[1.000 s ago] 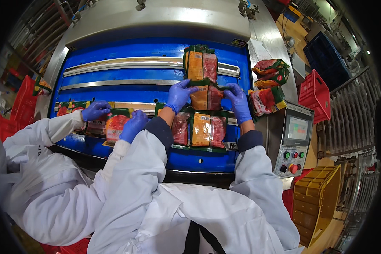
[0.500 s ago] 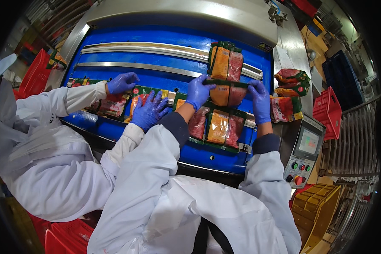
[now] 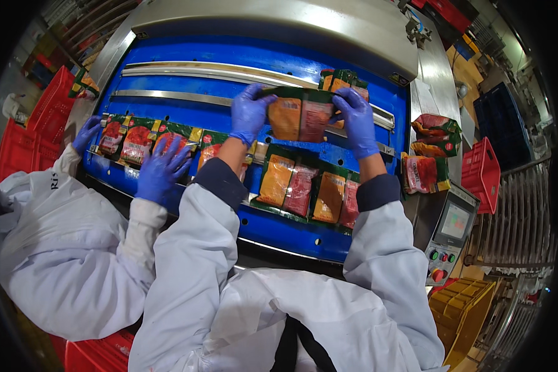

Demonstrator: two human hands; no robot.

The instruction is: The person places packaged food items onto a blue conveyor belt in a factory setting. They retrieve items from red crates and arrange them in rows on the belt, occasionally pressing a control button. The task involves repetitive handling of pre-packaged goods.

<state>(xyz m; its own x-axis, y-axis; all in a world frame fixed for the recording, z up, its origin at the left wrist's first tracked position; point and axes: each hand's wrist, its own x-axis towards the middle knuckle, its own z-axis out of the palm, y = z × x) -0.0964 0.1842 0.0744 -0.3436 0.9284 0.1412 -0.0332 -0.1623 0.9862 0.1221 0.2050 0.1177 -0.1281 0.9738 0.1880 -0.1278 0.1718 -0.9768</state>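
Between my two gloved hands hangs a food pouch [image 3: 301, 118] with an orange half, a red half and a dark green top edge. My left hand [image 3: 248, 115] pinches its upper left corner, and my right hand [image 3: 355, 118] grips the upper right corner. Below it, two similar pouches, one on the left [image 3: 287, 184] and one on the right [image 3: 336, 197], lie side by side on the blue machine bed [image 3: 229, 62]. Another pouch [image 3: 347, 80] lies beyond my right hand, partly hidden by it. To my left, a row of red-fronted pouches [image 3: 136, 141] lies along the near bar.
A co-worker's blue-gloved hand [image 3: 163, 168] rests over the row at left. Metal sealing bars [image 3: 198, 69] cross the bed. Several pouches [image 3: 437, 133] lie on the steel ledge at right, above a control panel [image 3: 451, 217]. Red crates [image 3: 480, 173] and a yellow crate [image 3: 459, 310] stand around the machine.
My hands have moved left with the held pouch, lifting it away from the pouch behind. The co-worker's hands have shifted left along the row.
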